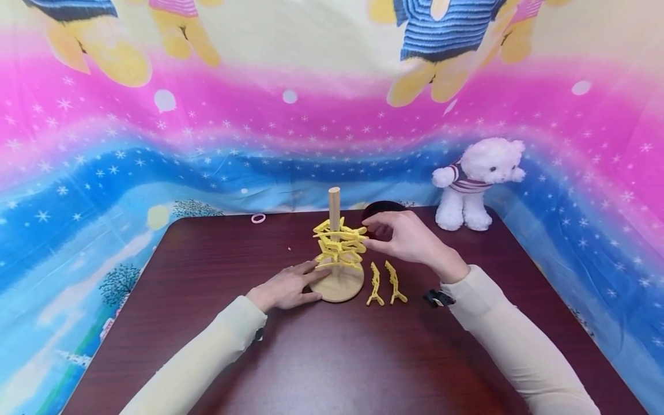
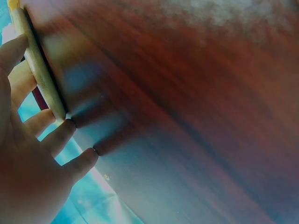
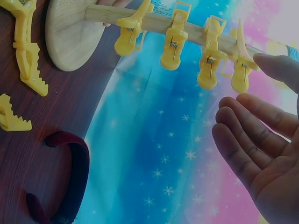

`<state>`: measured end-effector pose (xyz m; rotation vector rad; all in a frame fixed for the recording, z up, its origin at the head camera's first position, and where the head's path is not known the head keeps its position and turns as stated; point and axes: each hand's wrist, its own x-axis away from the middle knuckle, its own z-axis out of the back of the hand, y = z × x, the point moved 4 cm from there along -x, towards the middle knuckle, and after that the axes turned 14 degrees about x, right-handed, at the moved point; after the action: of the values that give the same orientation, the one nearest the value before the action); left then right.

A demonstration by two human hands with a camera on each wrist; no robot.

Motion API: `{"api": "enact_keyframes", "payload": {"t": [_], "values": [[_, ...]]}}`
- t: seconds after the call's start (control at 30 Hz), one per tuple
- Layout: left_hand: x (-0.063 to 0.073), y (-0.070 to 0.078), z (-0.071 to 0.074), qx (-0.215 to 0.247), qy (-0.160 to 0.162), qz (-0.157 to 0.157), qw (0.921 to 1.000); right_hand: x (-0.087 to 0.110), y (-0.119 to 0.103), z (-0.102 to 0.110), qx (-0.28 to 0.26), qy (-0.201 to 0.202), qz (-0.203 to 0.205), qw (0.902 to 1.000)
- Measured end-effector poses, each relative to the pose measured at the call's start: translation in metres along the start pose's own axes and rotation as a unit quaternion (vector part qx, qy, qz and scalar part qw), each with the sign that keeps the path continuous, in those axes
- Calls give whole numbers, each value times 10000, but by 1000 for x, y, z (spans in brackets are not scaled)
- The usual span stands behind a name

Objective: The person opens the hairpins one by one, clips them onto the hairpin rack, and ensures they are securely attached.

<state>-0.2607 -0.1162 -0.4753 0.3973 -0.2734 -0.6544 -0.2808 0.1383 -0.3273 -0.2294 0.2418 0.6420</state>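
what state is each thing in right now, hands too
Stand: upright on the table
Post clips: four, clipped onto the stand's upright
Loose clips: two, lying on the table, unattached
Left hand: touching the stand, fingers extended
Right hand: fingers parted by the top post clip, contact unclear
Ring: lying flat
Headband: on the table, unworn
Bear: standing

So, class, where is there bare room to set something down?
Bare tabletop lies before the stand, between left sleeve and right sleeve, and leftward, between left sleeve and pink ring. It's crowded at the stand: left fingers, right fingers, clamped yellow clips, two loose clips beside the base.
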Motion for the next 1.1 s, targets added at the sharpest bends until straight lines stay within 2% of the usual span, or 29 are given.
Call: {"api": "enact_keyframes", "payload": {"t": [0.23,0.5,0.87,1.1], "values": [[0,1,2,-60,58,-89,9999,8,10,1,-21,-59,-110,9999],[0,1,2,-26,35,-65,10000,26,21,-6,-80,-161,-351,9992],[0,0,0,-4,56,-52,10000,53,36,-28,23,-243,-559,9981],[1,1,-1,57,-10,10,10000,68,45,-45,-117,-373,-650,9971]]}}
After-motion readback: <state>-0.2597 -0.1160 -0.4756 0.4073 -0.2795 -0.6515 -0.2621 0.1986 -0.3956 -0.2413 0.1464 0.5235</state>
